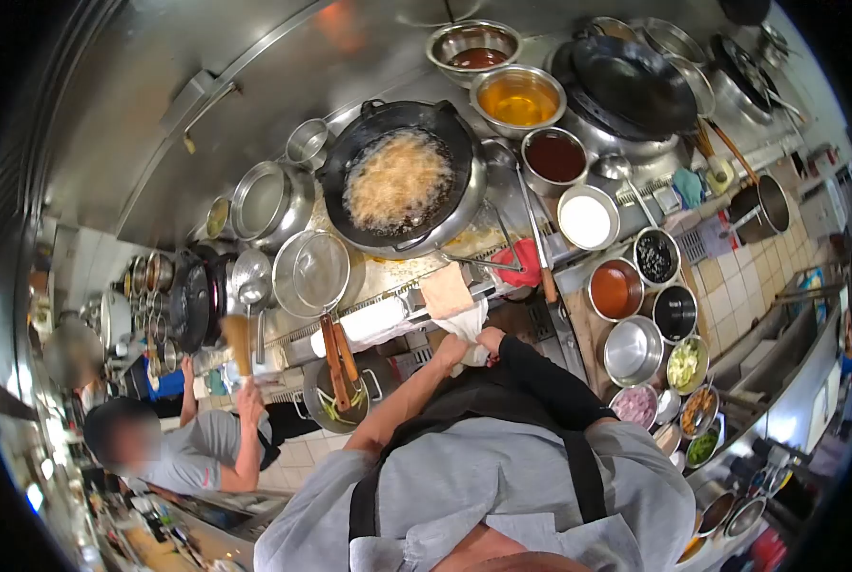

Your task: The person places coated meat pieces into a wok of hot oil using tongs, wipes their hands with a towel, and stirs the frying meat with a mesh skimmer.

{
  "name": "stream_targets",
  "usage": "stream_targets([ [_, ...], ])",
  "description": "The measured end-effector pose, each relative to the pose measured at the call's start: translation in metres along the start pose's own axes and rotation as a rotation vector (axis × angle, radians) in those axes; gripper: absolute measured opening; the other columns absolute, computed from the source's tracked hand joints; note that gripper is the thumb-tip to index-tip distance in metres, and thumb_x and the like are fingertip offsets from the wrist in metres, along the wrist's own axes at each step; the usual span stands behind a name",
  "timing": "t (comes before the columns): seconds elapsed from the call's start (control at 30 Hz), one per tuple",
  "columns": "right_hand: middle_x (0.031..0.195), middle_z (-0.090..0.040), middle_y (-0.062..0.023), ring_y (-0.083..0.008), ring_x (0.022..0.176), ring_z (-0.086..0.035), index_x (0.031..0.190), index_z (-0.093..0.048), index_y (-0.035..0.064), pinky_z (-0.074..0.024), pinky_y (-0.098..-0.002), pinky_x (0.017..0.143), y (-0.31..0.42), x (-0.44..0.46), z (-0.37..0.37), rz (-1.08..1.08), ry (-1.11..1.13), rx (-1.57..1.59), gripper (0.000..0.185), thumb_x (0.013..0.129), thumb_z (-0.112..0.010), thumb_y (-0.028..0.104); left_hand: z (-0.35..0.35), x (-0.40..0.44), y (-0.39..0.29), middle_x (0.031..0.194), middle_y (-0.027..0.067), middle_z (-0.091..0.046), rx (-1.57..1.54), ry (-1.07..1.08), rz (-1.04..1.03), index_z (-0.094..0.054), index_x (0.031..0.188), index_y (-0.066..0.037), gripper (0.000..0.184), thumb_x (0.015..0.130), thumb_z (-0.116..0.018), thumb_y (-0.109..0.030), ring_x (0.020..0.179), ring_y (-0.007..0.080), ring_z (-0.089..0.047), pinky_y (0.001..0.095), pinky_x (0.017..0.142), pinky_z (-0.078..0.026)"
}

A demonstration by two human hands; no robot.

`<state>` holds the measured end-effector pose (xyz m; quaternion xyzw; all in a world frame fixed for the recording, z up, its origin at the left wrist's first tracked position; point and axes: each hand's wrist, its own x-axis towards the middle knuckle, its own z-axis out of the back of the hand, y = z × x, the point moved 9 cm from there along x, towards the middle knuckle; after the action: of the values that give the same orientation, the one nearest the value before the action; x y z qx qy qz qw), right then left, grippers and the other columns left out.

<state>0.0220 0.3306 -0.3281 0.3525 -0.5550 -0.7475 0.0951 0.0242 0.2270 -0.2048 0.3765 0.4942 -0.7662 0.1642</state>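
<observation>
In front of my apron, my left hand point(451, 351) is closed on a white cloth point(472, 318). Close beside it, my right hand point(490, 341) grips the same cloth, which hangs bunched between the two. A folded pinkish cloth point(446, 290) lies on the stove edge just beyond. Farther forward, a black wok point(349, 212) holds bubbling oil with pale golden food point(397, 179) frying in it. A round mesh strainer point(311, 274) rests left of the wok, its wooden handles pointing toward me. A long-handled ladle point(533, 229) lies to the right.
Right of me stand pots of red sauce point(616, 289), white liquid point(587, 217) and chopped ingredients point(687, 363). Metal bowls point(518, 97) sit behind the wok. A pot with vegetable scraps point(316, 408) is at my left. A co-worker point(192, 456) holding a wooden-handled tool works farther left.
</observation>
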Motion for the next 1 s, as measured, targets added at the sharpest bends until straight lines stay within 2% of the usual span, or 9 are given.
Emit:
stream_targets([
  [0.07,0.072,-0.064,-0.0233,-0.0315,0.048,-0.066,0.091,-0.064,-0.0064,-0.0526,-0.0458,0.040,0.008,-0.041,0.008,-0.487,-0.160,0.498,0.033,0.094,-0.053,0.024,-0.005,0.029,0.020,0.111,0.0211,-0.070,0.033,0.059,0.011,-0.062,0.123,0.013,0.046,0.084,-0.063,-0.013,0.099,0.0289,-0.069,0.0391,0.085,-0.054],
  [0.1,0.077,-0.065,-0.0242,-0.0310,0.052,-0.067,0.088,-0.064,-0.0074,-0.0549,-0.0468,0.043,0.002,-0.048,0.006,-0.529,-0.190,0.598,0.029,0.093,-0.055,0.020,-0.008,0.031,0.023,0.111,0.0215,-0.070,0.053,0.099,0.043,-0.061,0.123,0.014,0.047,0.084,-0.063,-0.012,0.100,0.0291,-0.069,0.0391,0.085,-0.054],
  [0.2,0.081,-0.066,-0.0217,-0.0281,0.058,-0.069,0.088,-0.065,-0.0057,-0.0579,-0.0452,0.049,-0.016,-0.056,0.006,-0.380,-0.280,0.567,0.023,0.090,-0.060,0.017,-0.015,0.036,0.022,0.111,0.0230,-0.070,0.096,0.208,0.102,-0.059,0.123,0.017,0.048,0.084,-0.064,-0.011,0.102,0.0300,-0.069,0.0395,0.085,-0.054],
  [0.27,0.084,-0.067,-0.0133,-0.0234,0.068,-0.071,0.090,-0.068,0.0008,-0.0599,-0.0400,0.060,-0.015,-0.075,0.001,-0.312,-0.244,0.558,0.014,0.084,-0.069,0.013,-0.017,0.030,0.022,0.113,0.0246,-0.069,0.108,0.265,0.102,-0.056,0.124,0.020,0.050,0.085,-0.065,-0.010,0.103,0.0310,-0.069,0.0400,0.085,-0.055],
  [0.33,0.085,-0.068,-0.0093,-0.0209,0.071,-0.071,0.090,-0.067,0.0034,-0.0599,-0.0367,0.064,-0.022,-0.088,-0.013,-0.390,-0.277,0.806,0.013,0.080,-0.071,0.010,-0.015,0.036,0.026,0.116,0.0257,-0.068,0.167,0.257,0.016,-0.056,0.125,0.019,0.049,0.085,-0.063,-0.008,0.105,0.0326,-0.068,0.0415,0.087,-0.055],
  [0.47,0.079,-0.067,-0.0097,-0.0209,0.070,-0.067,0.090,-0.065,0.0023,-0.0585,-0.0340,0.065,-0.003,-0.101,-0.026,-0.261,-0.343,0.690,0.012,0.081,-0.067,0.010,0.004,0.040,0.030,0.122,0.0268,-0.066,0.387,0.151,-0.107,-0.055,0.128,0.017,0.049,0.084,-0.059,-0.004,0.109,0.0347,-0.067,0.0437,0.088,-0.054],
  [0.77,0.082,-0.065,-0.0100,-0.0208,0.070,-0.067,0.092,-0.063,0.0022,-0.0614,-0.0380,0.069,0.013,-0.101,-0.100,-0.365,-0.287,0.943,0.008,0.084,-0.065,0.001,-0.007,0.056,0.087,0.118,0.0223,-0.067,-0.004,0.340,0.073,-0.058,0.126,0.015,0.044,0.090,-0.048,-0.007,0.101,0.0325,-0.066,0.0458,0.087,-0.052],
  [0.87,0.081,-0.063,-0.0076,-0.0186,0.068,-0.065,0.098,-0.064,0.0036,-0.0601,-0.0373,0.065,-0.019,-0.107,-0.103,-0.411,-0.274,0.942,0.011,0.087,-0.063,0.002,-0.007,0.039,0.071,0.117,0.0247,-0.068,0.164,0.258,0.162,-0.058,0.124,0.017,0.048,0.091,-0.055,-0.018,0.103,0.0324,-0.066,0.0478,0.089,-0.052],
  [1.0,0.078,-0.064,-0.0076,-0.0196,0.066,-0.065,0.098,-0.065,0.0052,-0.0585,-0.0377,0.061,-0.082,-0.130,-0.094,-0.387,-0.346,1.012,0.009,0.090,-0.061,0.004,0.004,0.037,0.051,0.116,0.0292,-0.068,0.601,0.028,-0.018,-0.061,0.115,0.017,0.048,0.088,-0.060,-0.022,0.110,0.0389,-0.067,0.0461,0.093,-0.052],
])
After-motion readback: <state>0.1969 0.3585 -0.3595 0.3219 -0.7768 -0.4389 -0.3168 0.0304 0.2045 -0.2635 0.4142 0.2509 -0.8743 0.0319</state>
